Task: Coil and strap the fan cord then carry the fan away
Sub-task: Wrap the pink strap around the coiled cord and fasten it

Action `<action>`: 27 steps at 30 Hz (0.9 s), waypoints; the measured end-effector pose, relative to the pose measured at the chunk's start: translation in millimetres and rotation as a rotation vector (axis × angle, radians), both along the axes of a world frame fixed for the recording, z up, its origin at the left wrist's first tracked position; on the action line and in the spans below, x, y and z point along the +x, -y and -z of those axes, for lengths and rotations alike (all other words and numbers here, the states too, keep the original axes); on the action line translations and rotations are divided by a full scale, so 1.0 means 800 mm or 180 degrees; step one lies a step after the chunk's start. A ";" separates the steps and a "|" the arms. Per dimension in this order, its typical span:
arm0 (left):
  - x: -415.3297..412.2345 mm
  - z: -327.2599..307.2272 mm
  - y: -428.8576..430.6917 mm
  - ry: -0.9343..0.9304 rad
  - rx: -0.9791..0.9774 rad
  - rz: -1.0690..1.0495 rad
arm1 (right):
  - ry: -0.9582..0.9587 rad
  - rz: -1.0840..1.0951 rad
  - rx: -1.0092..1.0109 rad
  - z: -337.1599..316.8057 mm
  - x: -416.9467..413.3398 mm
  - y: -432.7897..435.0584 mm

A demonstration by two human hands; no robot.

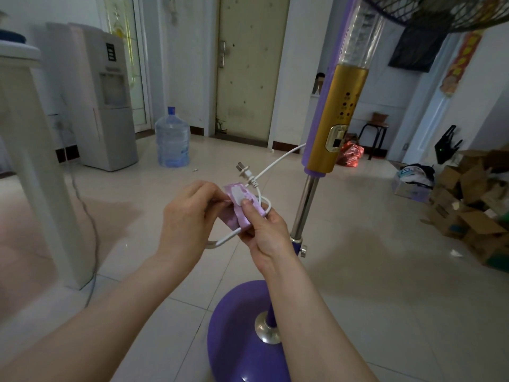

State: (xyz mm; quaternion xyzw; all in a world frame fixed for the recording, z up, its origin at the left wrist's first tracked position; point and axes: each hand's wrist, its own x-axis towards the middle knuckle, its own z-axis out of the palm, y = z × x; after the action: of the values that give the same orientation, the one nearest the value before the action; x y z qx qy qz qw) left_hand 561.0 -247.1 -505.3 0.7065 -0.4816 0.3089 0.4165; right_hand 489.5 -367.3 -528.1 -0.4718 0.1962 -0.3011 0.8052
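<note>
No text legible anywhere, gold characters on the red wall banner too blurred to read, small marks on the fan's gold control panel and the water dispenser's dark panel indecipherable

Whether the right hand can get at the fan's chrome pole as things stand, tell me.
Probably yes: the chrome pole stands beside the right hand, nothing between. But that hand pinches the purple strap around the coiled cord, so it must let go first.

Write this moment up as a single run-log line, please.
phase: strapping cord | left hand: pinches strap | right hand: holds coiled cord, thumb on strap | plug: sticking out free | fan: standing upright
</note>
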 end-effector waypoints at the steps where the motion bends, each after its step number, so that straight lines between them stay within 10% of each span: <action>1: -0.001 0.000 0.001 -0.0266 -0.0173 0.0029 | -0.0010 0.0018 0.0007 0.001 0.000 0.000; 10: 0.023 -0.005 0.020 -0.3531 -0.1389 -0.0110 | 0.0177 -0.0051 -0.0031 0.003 -0.002 0.000; 22: 0.034 -0.016 0.034 -0.5505 -0.1560 0.0533 | 0.0440 -0.0752 0.0144 -0.018 -0.019 0.003; 27: 0.033 -0.023 0.041 -0.4856 -0.1226 0.0416 | -0.0048 -0.0535 -0.0462 -0.030 -0.022 0.011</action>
State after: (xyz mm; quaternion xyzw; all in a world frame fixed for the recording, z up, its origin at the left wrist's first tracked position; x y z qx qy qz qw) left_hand 587.2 -279.9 -487.1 0.6091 -0.0414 -0.2082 0.7642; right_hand 471.7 -376.3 -504.4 -0.5460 0.1396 -0.2423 0.7898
